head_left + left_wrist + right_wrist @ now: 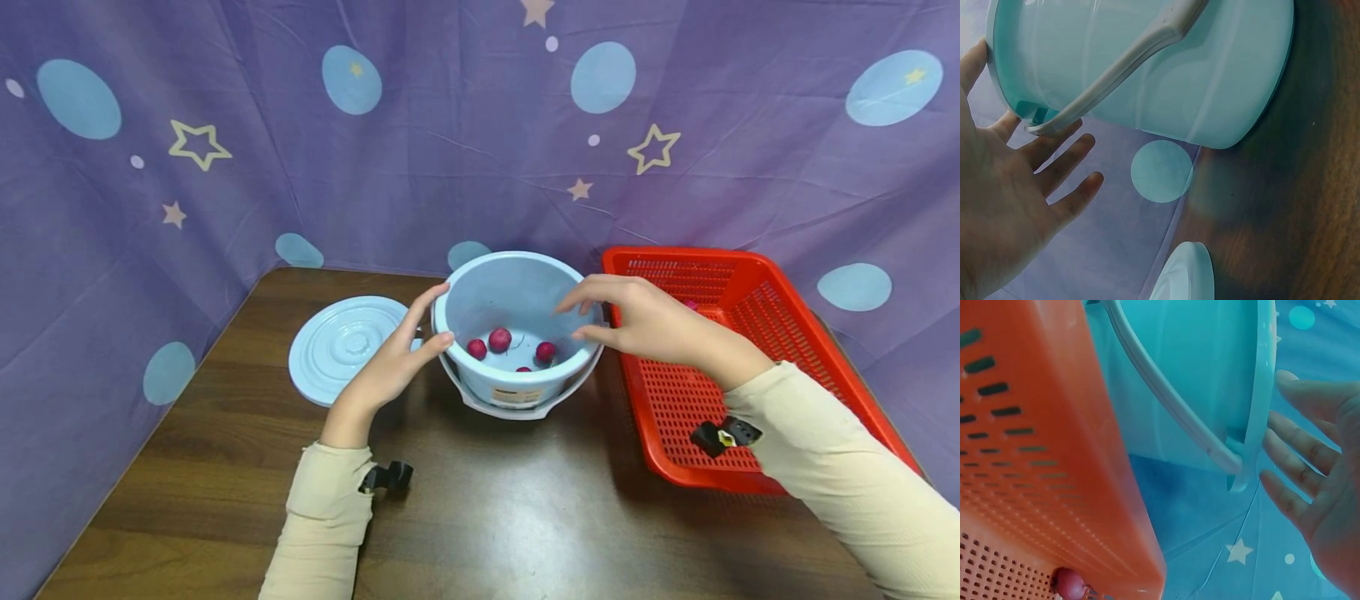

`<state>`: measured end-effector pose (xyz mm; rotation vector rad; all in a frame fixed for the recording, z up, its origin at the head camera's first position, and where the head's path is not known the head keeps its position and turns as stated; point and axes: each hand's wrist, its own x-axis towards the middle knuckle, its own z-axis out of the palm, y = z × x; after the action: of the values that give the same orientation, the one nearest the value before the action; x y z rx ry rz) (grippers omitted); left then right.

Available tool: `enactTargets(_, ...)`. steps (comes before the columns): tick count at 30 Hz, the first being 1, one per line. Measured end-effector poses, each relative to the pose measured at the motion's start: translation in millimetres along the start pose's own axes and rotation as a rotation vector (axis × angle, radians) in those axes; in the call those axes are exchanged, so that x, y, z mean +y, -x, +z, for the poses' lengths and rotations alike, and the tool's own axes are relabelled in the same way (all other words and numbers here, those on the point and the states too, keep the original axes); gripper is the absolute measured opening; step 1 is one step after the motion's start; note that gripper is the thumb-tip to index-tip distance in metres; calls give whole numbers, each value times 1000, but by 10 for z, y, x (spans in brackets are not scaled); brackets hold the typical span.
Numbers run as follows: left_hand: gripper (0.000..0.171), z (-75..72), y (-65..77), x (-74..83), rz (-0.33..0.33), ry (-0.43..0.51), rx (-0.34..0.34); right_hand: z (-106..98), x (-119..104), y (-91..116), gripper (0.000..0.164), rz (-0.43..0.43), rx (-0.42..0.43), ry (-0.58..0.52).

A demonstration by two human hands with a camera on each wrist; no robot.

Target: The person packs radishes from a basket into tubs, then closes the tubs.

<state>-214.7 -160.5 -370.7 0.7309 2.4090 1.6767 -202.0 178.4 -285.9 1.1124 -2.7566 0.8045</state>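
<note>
A light blue bucket (517, 386) with a grey handle (1129, 65) stands upright on the table. Several red radishes (499, 339) with thin roots lie on its bottom. My left hand (390, 367) is at the bucket's left rim, thumb and fingers spread, fingertips touching the edge. Over the right rim hovers my right hand (633, 317), its fingers loosely bent above the opening with nothing between them. In the right wrist view, that hand's fingers lie beside the rim. One more radish (1070, 584) sits in the red basket (813, 333) to the right.
A round light blue lid (330, 354) lies flat on the wooden table (480, 500), left of the bucket. The basket's left wall stands close to the bucket. Behind the table hangs a purple curtain (465, 125) with stars and dots.
</note>
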Motion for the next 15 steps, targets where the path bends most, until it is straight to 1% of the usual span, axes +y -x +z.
enactTargets(6,66,-2,-1,-5,-6,0,1,-62,86,41,34,-5,70,6)
enactTargets(15,66,-3,-6,-22,1,-6,7,-166,274,156,32,33,135,16)
